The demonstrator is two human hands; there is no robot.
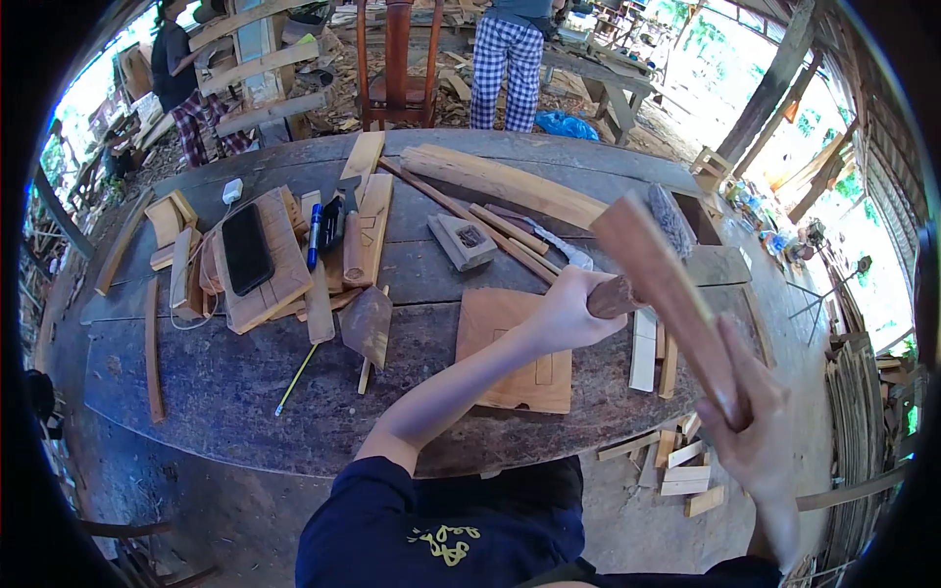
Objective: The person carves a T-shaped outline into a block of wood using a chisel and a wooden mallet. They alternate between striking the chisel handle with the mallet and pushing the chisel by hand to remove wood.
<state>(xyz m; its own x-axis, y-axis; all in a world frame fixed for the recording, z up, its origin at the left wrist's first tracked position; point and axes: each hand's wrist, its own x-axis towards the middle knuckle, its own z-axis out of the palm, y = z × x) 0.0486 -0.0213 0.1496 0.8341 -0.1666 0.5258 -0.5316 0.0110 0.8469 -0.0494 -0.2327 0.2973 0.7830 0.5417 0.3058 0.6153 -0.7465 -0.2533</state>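
Observation:
My right hand (750, 421) is closed round the lower end of a long, flat brown wooden bar (667, 304), which tilts up and to the left above the table's right side. My left hand (578, 309) grips a short brown wooden piece (614, 297) whose blunt end points at the bar. The rest of that piece is hidden in the fist. Below my left forearm lies a square wooden board (537, 380) with pencilled rectangles on it. White and tan wood strips (643, 350) lie on the table just beyond the bar.
The dark plank table (225, 392) bears a phone (246, 248) on a wooden block, a blue marker (315, 236), a pencil (297, 379), a grey stone block (463, 242) and a long timber (500, 181). Offcuts (686, 478) lie on the floor. Two people (505, 69) stand beyond.

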